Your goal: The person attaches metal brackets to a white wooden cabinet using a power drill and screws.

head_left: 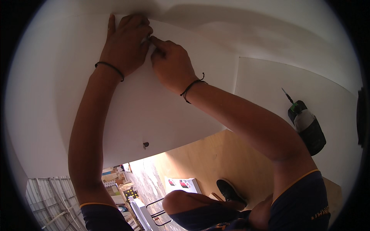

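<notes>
Both my hands meet high on a white panel [127, 115]. My left hand [127, 46] lies against it with most fingers bent and one finger stretched upward. Between the hands shows a sliver of something small and shiny [149, 37], mostly hidden by the fingers. My right hand [173, 65] is closed, its thumb and forefinger pinched at that same spot. What exactly each hand grips is too small and covered to name. Lower on the panel sits a small dark metal fitting [145, 145], apart from both hands.
A black cordless driver [308, 127] with a long thin bit lies on the white surface [266, 81] at right. Below are a wooden board [216, 158], a white printed box [183, 184] and my shoe [231, 192]. Stacked materials [119, 184] and corrugated sheeting [50, 200] stand at lower left.
</notes>
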### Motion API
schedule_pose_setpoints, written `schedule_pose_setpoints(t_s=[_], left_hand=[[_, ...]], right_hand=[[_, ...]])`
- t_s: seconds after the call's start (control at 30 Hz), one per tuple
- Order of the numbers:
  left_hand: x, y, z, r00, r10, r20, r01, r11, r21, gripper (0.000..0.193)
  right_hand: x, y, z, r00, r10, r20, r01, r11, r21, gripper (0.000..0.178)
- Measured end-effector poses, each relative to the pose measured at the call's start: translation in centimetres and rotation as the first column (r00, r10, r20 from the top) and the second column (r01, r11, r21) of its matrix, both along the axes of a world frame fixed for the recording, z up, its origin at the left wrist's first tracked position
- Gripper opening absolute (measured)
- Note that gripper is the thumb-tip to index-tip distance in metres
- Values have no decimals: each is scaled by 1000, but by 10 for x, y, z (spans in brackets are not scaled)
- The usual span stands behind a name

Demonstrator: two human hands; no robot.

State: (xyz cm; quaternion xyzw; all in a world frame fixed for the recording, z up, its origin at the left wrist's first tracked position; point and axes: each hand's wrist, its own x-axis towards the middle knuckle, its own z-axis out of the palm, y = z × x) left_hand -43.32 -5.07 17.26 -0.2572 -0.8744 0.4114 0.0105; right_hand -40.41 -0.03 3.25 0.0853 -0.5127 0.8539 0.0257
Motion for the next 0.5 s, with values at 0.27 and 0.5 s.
schedule_pose_setpoints(t_s=[0.27, 0.5], left_hand=[[-2, -2, -1, 1000, 5, 9, -5, 1000, 13, 19], [-2, 4, -3, 999, 38, -11, -39, 997, -65, 18]], right_hand=[[-2, 2, 2, 991, 113, 75, -106, 990, -94, 43], [-6, 12, 1, 975, 201, 90, -185, 969, -162, 42]])
